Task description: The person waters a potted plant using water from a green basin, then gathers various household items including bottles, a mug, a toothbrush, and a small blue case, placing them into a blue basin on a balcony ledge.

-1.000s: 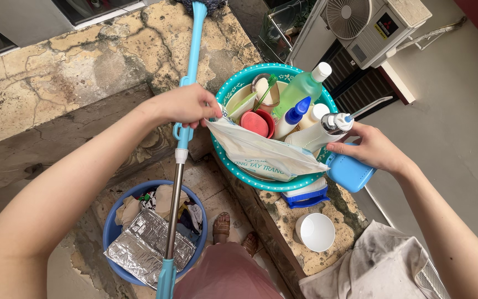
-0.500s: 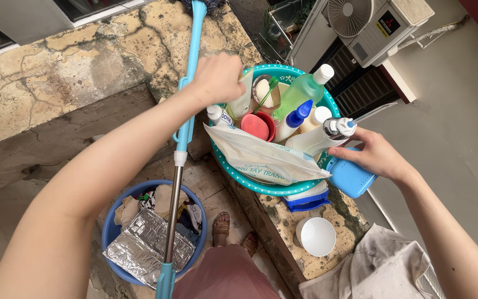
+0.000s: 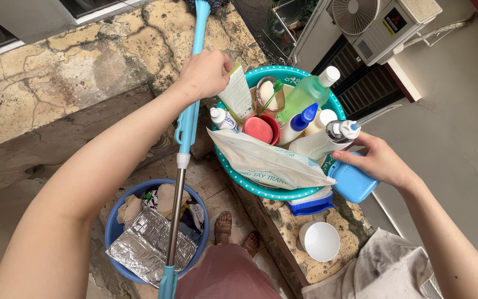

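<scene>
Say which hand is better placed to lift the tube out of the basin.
Left, probably. The left hand already grips the tube at the basin rim. The right hand is busy on the spray bottle opposite.

I see a rough stone ledge (image 3: pixel 327 268) under my things. The teal basin (image 3: pixel 250 185) stands on it. Just beside the basin lies a blue box (image 3: pixel 311 204), and near it a white cup (image 3: pixel 319 241) and a grey cloth (image 3: pixel 385 266).
</scene>
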